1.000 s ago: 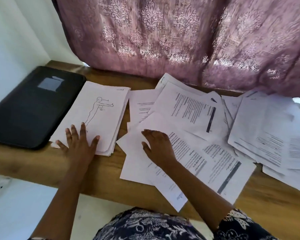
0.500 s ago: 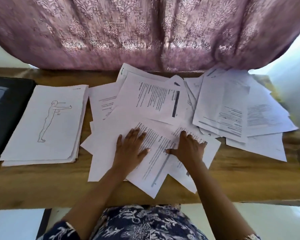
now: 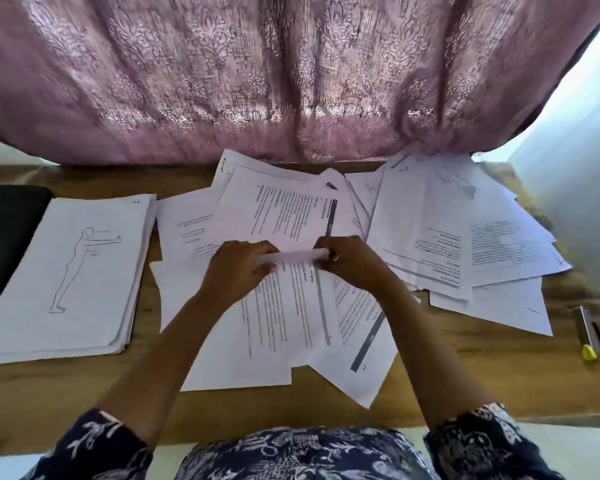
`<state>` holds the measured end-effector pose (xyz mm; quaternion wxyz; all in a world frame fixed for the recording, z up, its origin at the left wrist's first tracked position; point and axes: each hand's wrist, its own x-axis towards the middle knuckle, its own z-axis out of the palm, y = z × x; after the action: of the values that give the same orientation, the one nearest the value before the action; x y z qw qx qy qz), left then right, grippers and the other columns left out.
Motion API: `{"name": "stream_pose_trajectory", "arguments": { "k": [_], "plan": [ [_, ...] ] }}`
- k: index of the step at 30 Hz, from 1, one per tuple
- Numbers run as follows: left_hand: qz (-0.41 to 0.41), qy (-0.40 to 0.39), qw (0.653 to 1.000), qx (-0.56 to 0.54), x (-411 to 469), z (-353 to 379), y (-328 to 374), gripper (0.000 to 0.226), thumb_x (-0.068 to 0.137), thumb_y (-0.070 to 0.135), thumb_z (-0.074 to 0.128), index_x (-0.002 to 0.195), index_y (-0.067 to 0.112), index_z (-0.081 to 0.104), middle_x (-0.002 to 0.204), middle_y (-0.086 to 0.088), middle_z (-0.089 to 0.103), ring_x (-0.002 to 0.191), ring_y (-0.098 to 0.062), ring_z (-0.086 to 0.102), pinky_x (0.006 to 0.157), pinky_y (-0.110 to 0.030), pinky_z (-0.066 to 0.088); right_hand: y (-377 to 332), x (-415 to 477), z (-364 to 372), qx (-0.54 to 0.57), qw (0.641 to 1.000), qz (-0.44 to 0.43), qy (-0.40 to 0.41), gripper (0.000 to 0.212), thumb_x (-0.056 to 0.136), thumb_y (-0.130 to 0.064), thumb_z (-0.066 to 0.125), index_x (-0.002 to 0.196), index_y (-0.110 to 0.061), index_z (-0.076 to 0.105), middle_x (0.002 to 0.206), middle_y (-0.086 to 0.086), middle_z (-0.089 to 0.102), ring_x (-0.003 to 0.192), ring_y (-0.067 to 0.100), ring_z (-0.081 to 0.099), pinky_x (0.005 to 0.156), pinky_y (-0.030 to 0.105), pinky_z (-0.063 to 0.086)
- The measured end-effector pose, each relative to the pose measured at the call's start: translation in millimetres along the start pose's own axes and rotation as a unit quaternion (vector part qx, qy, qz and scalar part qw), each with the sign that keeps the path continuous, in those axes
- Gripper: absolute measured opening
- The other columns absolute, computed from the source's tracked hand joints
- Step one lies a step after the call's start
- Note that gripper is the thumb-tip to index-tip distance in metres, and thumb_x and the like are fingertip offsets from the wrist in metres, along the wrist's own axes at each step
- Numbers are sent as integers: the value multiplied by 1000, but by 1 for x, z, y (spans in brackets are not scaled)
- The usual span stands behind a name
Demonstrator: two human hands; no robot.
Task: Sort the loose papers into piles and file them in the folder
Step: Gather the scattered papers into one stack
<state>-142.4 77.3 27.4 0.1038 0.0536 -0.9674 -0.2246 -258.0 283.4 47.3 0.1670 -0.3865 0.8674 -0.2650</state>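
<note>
Landmark: the drawing pile (image 3: 73, 271), a neat stack on the table (image 3: 84, 393) with an outline figure on its top page.

Right of that pile we have both grips on one printed sheet (image 3: 291, 306). The left grip (image 3: 236, 271) pinches the sheet's far edge at the end nearer the pile. The right grip (image 3: 354, 265) pinches the same edge at the end away from the pile. Both are clenched on the paper, and the edge between them is curled up off the heap. The rest of the sheet lies flat toward the person, on top of other pages.

The loose papers (image 3: 465, 237) fan out unsorted and overlapping to the right of the pile, from just beside it to well apart.

The black folder (image 3: 7, 237) lies closed just left of the pile. We cannot tell if the two touch.

A pink patterned curtain (image 3: 291, 81) hangs behind the pile and over the far edges of the papers.

A small yellow-tipped item (image 3: 594, 336) sits far right of the pile, past the papers. It is too small for us to name.

Dark floral sleeves (image 3: 101, 441) show nearer the person than the pile.
</note>
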Motion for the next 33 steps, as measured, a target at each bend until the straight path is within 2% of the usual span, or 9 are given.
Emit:
{"name": "stream_pose_trajectory", "arguments": {
  "k": [3,7,11,15,19,23,25,29,33],
  "plan": [
    [-120,-54,990,-41,-5,-6,-25,31,89,43,63,105,16,66,109,-6,70,103,-28,64,89,-37,50,16,44,-7,127,987,80,59,42,91,-40,59,122,-12,57,119,4,64,105,18,60,94,30,44],
    [-255,40,956,-141,-18,-23,-57,37,88,29,68,120,13,58,125,-10,60,113,-34,57,90,-47,51,46,108,-7,-82,986,145,10,97,81,-58,63,152,-11,16,158,11,19,145,29,20,114,51,21],
    [-359,62,929,-58,-32,-41,-78,42,92,28,63,127,6,57,131,-16,59,115,-40,56,95,-50,46,60,125,9,-116,980,157,-41,121,71,-65,69,153,-8,-1,161,11,1,148,26,4,116,53,11],
    [-377,80,922,-44,-46,-51,-90,33,93,25,62,116,0,62,118,-22,65,106,-42,61,89,-49,49,55,125,16,-85,987,133,6,110,72,-49,78,153,-11,13,155,12,29,140,29,31,112,46,31],
    [-387,92,915,-72,-54,-50,-94,31,93,22,63,115,0,63,115,-22,66,102,-43,63,86,-50,52,43,115,14,-10,986,128,105,68,83,-10,67,144,-19,39,142,11,50,123,31,53,100,36,43],
    [-417,97,894,-130,-56,-47,-102,25,90,15,65,112,2,65,104,-18,69,93,-38,64,83,-43,51,32,78,-39,13,978,100,184,43,88,1,51,124,-18,63,105,9,69,83,30,68,73,26,51],
    [-430,100,877,-189,-54,-48,-104,25,91,7,62,115,-1,65,102,-12,66,93,-29,61,82,-33,44,34,52,-86,31,991,50,124,36,87,2,61,118,-16,66,94,7,69,75,20,65,63,13,46],
    [-437,57,860,-258,-45,-44,-115,32,91,-1,58,122,-5,59,119,-16,62,106,-32,59,98,-39,44,32,20,-169,-19,998,-47,-29,38,81,1,69,111,-21,65,106,10,70,90,12,63,83,10,44],
    [-408,53,806,-425,-28,-35,-93,40,88,-15,49,124,3,53,107,-5,68,96,-26,64,84,-36,54,11,44,-177,-95,983,-66,-144,36,84,-5,68,118,-16,66,122,7,65,109,23,61,100,34,42]
  ]
}}
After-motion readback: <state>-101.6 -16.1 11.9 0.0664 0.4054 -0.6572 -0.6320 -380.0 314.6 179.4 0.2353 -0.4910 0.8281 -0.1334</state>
